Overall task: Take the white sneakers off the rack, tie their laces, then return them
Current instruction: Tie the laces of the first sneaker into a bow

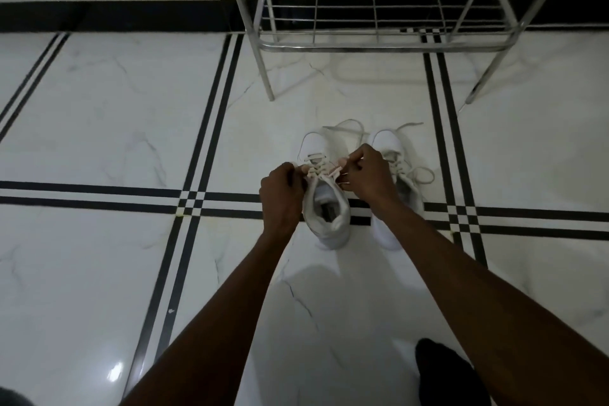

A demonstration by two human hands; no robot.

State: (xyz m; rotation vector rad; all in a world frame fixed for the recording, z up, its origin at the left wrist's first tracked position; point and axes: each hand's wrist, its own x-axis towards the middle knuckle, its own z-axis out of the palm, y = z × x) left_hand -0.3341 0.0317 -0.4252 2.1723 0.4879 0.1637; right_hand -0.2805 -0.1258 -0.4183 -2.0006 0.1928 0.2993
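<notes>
Two white sneakers stand side by side on the tiled floor, toes pointing away from me. My left hand and my right hand are both closed on the laces of the left sneaker, over its tongue. Loose lace ends trail past its toe. The right sneaker is partly hidden behind my right wrist; a lace loop lies at its right side. The metal shoe rack stands just beyond the sneakers with nothing on its lower wire shelf.
White marble floor tiles with black double stripes surround the shoes. A black skirting band runs along the wall behind the rack. A dark foot or sock shows at the bottom right.
</notes>
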